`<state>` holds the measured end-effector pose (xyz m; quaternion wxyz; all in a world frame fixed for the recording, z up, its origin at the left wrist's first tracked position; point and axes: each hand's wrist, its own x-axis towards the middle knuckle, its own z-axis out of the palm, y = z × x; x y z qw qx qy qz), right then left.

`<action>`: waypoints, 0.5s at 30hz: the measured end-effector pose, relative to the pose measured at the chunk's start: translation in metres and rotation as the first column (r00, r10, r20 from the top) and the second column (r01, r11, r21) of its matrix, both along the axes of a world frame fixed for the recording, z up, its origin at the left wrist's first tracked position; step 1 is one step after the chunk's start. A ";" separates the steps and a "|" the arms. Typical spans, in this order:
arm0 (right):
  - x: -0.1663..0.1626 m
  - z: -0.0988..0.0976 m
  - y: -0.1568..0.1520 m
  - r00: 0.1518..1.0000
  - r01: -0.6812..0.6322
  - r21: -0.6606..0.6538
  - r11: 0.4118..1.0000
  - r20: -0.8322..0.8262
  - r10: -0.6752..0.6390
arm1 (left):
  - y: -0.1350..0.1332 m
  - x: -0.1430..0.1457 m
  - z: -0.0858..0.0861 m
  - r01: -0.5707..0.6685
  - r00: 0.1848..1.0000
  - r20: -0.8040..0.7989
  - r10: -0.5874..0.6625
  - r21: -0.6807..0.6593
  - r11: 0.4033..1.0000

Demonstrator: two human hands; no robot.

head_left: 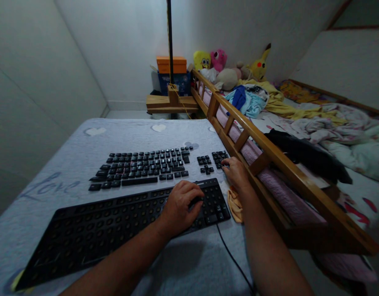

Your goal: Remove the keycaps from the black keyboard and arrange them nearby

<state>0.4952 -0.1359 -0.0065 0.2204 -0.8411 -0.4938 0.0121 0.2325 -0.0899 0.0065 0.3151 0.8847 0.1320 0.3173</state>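
A black keyboard lies slantwise on the cloth. Most of its key positions are bare, with round mounts showing; a few keycaps sit at its lower right corner. My left hand rests over its right part, fingers curved, with a gap between thumb and fingers. Beyond the keyboard, loose black keycaps are laid out in rows. My right hand is at the number-pad group of loose keycaps, its thumb and forefinger pinched at a keycap on the right side. The fingertips partly hide that keycap.
An orange cloth lies beneath my right forearm. The keyboard's cable runs toward me. A wooden bed rail borders the right side, with bedding and plush toys beyond. Boxes and a wooden pole stand are at the back.
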 end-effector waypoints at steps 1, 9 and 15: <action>0.000 0.000 0.000 1.000 -0.002 -0.001 1.000 0.001 0.002 | 0.000 0.000 0.000 0.002 1.000 0.000 -0.002 -0.001 1.000; -0.001 0.003 0.000 1.000 0.003 -0.006 1.000 0.014 -0.003 | 0.000 0.000 0.000 0.006 1.000 0.008 -0.006 0.006 1.000; -0.001 0.000 0.001 1.000 0.016 -0.005 1.000 0.026 -0.016 | 0.000 0.000 -0.002 0.002 1.000 0.018 -0.002 0.010 1.000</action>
